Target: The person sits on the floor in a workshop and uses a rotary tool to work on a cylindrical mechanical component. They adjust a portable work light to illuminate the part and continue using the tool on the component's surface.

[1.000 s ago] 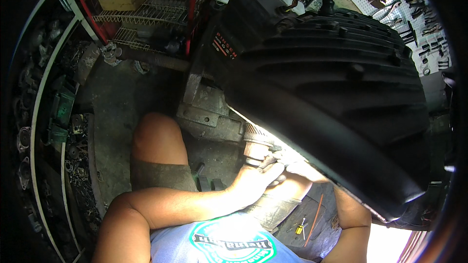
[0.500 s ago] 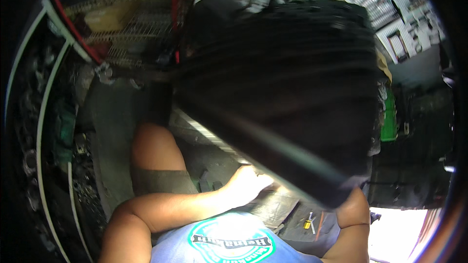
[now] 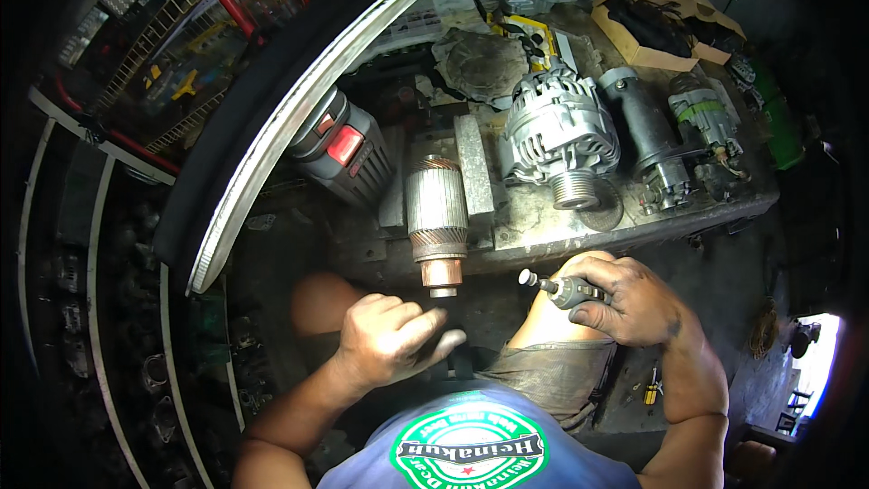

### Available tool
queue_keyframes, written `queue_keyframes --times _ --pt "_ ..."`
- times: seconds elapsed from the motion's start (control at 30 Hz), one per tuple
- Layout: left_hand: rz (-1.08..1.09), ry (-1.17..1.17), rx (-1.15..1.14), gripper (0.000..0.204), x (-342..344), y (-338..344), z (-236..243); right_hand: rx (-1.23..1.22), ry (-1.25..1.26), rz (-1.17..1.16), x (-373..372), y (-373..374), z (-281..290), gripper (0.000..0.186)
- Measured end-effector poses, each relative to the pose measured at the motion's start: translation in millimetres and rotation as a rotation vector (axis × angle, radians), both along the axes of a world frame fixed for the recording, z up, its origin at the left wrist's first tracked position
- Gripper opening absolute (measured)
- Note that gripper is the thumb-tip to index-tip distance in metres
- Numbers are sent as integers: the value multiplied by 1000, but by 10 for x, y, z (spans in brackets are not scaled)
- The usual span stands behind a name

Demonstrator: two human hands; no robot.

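My right hand (image 3: 629, 301) grips a small grey rotary grinder (image 3: 579, 292) above my right knee, its pale round tip pointing left. My left hand (image 3: 387, 337) holds nothing; its fingers are loosely bent, with index finger and thumb apart. Just beyond it is a motor armature (image 3: 437, 204) with copper windings and a copper commutator at the near end. The armature lies between two metal blocks (image 3: 472, 158) at the bench edge. Neither hand touches it.
A silver alternator (image 3: 566, 131), a dark starter motor (image 3: 644, 122) and a black-and-red power tool (image 3: 344, 147) stand on the bench (image 3: 534, 234). A large black object with a pale curved rim (image 3: 272, 140) crosses the left. An open cardboard box (image 3: 674, 56) sits far right.
The large black object that covered the middle now stands at the left, uncovering the bench and armature. Both hands now show plainly, the right one with the grinder.
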State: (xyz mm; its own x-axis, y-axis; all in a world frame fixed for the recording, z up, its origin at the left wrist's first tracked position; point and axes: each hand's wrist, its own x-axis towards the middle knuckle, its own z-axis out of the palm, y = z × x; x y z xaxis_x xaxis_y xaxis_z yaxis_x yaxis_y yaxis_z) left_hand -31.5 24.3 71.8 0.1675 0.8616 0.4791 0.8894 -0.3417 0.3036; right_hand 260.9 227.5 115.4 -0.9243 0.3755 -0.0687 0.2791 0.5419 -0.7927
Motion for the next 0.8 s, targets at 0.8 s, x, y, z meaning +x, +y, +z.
queue_keyframes --times 0.8 --pt "-404 -1867 -632 51 872 394 -951 89 -3 109 -772 -201 28 28"
